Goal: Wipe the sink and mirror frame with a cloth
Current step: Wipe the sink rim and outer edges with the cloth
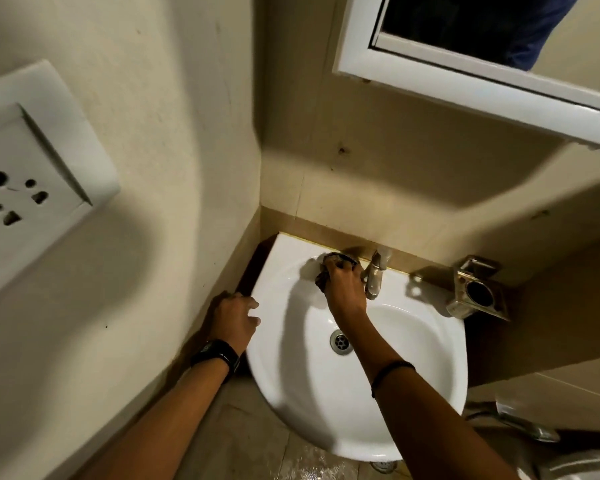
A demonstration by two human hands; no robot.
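Note:
A white round sink (pixel 291 393) hangs in the corner below me. My right hand (pixel 345 289) grips a dark crumpled cloth (pixel 329 263) and presses it on the sink's back ledge, just left of the metal tap (pixel 374 277). My left hand (pixel 234 318), with a black watch on the wrist, rests on the sink's left rim, fingers spread over the edge. The mirror's white frame (pixel 465 83) is on the wall at the upper right, apart from both hands.
A white wall socket plate (pixel 35 181) juts out at the left, close to my head. A brass holder (pixel 478 289) is fixed to the wall right of the tap. A hand-spray hose (pixel 520 426) hangs at the lower right. The floor (pixel 257 452) below looks wet.

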